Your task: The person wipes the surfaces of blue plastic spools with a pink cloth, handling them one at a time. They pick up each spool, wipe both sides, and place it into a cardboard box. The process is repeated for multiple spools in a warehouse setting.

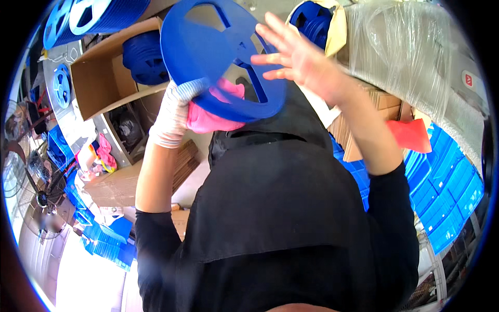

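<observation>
A large blue plastic reel with slot-shaped cutouts is held up tilted in front of my body. My left hand, in a white glove with a striped edge, grips the reel's lower left rim. Bunched against the underside of that rim is a pink cloth, partly hidden by the reel and next to my left fingers. My bare right hand is on the reel's right side with its fingers spread, slightly blurred, and nothing is in it. Whether its fingertips touch the reel I cannot tell.
An opened cardboard box with blue reels stands at the left. More reels are stacked at the upper left. At the right are a plastic-wrapped stack, a red sheet and blue bins. A fan stands far left.
</observation>
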The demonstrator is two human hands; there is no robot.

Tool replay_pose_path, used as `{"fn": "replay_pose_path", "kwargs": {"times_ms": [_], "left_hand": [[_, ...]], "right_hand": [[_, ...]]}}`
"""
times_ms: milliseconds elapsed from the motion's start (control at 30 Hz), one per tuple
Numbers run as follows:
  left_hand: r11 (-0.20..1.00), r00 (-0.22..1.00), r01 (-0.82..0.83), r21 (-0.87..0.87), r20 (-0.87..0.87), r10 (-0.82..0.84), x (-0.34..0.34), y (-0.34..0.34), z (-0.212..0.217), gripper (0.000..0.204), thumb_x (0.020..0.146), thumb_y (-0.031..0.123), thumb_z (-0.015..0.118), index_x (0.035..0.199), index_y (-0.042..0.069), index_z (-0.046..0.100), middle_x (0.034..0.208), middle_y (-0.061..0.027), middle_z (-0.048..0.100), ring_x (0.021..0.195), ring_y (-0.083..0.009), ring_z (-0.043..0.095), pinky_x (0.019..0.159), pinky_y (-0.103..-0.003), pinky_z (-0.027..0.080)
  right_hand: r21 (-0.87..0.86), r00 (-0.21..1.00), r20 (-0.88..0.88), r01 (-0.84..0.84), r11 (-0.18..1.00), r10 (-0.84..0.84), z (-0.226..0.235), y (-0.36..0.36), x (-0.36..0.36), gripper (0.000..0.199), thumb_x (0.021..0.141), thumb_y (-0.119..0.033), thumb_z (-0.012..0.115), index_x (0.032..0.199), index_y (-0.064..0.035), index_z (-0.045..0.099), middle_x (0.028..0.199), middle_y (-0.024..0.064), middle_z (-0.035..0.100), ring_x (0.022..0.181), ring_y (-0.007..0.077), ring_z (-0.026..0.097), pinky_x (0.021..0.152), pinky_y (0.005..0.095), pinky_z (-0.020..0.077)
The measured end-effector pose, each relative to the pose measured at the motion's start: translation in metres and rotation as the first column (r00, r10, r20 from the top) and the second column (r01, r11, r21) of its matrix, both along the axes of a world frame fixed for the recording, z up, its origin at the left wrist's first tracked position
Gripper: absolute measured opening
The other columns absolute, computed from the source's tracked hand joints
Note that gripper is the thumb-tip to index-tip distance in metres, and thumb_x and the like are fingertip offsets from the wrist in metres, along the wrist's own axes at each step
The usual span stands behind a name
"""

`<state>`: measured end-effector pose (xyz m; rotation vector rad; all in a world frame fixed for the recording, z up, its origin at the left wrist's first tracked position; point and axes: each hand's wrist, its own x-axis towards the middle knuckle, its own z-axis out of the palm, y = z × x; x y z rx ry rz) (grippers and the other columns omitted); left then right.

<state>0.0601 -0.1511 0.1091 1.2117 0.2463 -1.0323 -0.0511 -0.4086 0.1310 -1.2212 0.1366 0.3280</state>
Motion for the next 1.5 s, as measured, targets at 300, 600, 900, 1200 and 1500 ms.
{"fn": "replay_pose_path", "kwargs": {"times_ms": [300,600,900,1200,1500], "left_hand": [[0.994,0.969,-0.082,0.075,-0.228,0.097,0.043,-0.003,0.047,0.040,0.071,0.008,0.072,0.108,-0.004,0.061,0.103,-0.0168,0.067,0.091,-0.0300,0.063,0.092,-0.041,0.050],[0.954,0.927,0.291,-0.071,0.268,-0.262,0.001,-0.054,0.034,0.088,0.078,0.036,0.075,0.141,-0.002,0.027,0.115,-0.0158,0.062,0.106,-0.0264,0.061,0.098,-0.035,0.044],[0.962,0.957,0.257,-0.094,0.166,-0.239,-0.064,-0.045,0.006,0.045,0.092,0.021,0.059,0.131,0.002,0.045,0.107,-0.0066,0.062,0.098,-0.0138,0.058,0.090,-0.029,0.045],[0.959,0.923,0.189,-0.213,-0.296,-0.247,-0.045,-0.009,0.033,0.044,0.083,0.022,0.064,0.121,0.000,0.055,0.110,-0.0092,0.064,0.102,-0.0198,0.059,0.095,-0.032,0.045],[0.966,0.886,0.206,-0.154,-0.389,-0.251,-0.022,0.001,0.047,0.038,0.080,0.016,0.065,0.113,-0.003,0.059,0.099,-0.0121,0.066,0.091,-0.0222,0.063,0.088,-0.033,0.049]], "right_hand": [[-0.904,0.937,0.234,0.111,0.412,0.261,-0.065,0.007,-0.082,0.077,0.080,-0.039,0.065,0.146,-0.0149,0.033,0.152,0.0149,0.027,0.138,0.0337,0.028,0.112,0.0498,0.0228],[-0.629,0.892,0.206,0.435,0.644,-0.402,-0.044,0.050,-0.040,0.046,0.090,-0.010,0.057,0.135,-0.0135,0.049,0.124,0.0184,0.058,0.105,0.0350,0.061,0.088,0.0375,0.0494],[-0.493,0.887,-0.017,0.395,0.775,-0.462,-0.037,0.074,-0.046,0.040,0.096,-0.025,0.052,0.133,-0.0104,0.051,0.081,0.0119,0.063,0.069,0.0178,0.058,0.065,0.0300,0.0463],[-0.060,0.880,-0.316,0.355,0.933,-0.355,0.009,0.039,-0.039,0.060,0.095,-0.052,0.046,0.111,0.0052,0.055,0.086,0.0185,0.066,0.052,0.0107,0.052,0.048,0.0215,0.0415],[0.073,0.949,-0.312,0.079,0.994,-0.052,0.000,-0.007,-0.022,0.064,0.094,-0.052,0.047,0.127,0.0025,0.045,0.098,0.0211,0.065,0.073,0.0193,0.069,0.044,0.0199,0.0464]]}}
